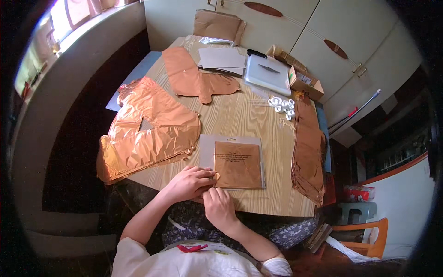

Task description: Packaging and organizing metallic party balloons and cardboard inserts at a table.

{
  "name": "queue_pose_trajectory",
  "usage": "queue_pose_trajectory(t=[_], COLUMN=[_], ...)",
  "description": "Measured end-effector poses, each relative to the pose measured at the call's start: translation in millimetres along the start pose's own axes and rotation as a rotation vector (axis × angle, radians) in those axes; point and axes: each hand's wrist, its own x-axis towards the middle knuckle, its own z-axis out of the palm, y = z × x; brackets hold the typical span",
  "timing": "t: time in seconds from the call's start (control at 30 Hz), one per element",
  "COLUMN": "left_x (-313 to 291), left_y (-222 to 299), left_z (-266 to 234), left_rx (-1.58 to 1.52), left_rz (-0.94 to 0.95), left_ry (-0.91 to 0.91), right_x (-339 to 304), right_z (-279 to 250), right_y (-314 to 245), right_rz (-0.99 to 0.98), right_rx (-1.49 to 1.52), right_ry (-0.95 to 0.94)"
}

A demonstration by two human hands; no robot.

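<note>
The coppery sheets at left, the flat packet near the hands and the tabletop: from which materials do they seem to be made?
Coppery sheets: probably thin metallised plastic film, glossy, with crinkles and bright highlights.
Flat packet: likely smooth plastic film, faintly glossy, with fine wrinkles; its inner layer is unclear.
Tabletop: wood or printed laminate, satin, with wavy grain.

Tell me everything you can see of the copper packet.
The packet is flat, near-square and copper-coloured, like folded foil, with small dark print in its upper half. It lies flat on a pale card on the table. The left hand is at its lower-left corner, the right hand just below; whether either touches it is unclear.
</note>
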Motion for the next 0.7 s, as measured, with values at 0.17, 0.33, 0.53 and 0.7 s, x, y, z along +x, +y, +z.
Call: queue_pose_trajectory(t=[0.17,0.33,0.53,0.7], left_x=[3,2,5,9], left_y=[1,0,1,4], left_z=[0,1,-7,-11], left_rx=[0.014,-0.001,-0.046,-0.063], left_rz=[0.009,0.009,0.083,0.118], left_ry=[0.002,0.004,-0.019,-0.041], right_x=[-3,-27,-97,-129], right_z=[-1,-30,-103,-124], right_y=[6,38,119,154], right_rz=[-0.013,0.022,0.484,0.370], right_rx=[0.119,0.609,1.386,0.184], right_ry=[0.046,0.256,0.851,0.970])
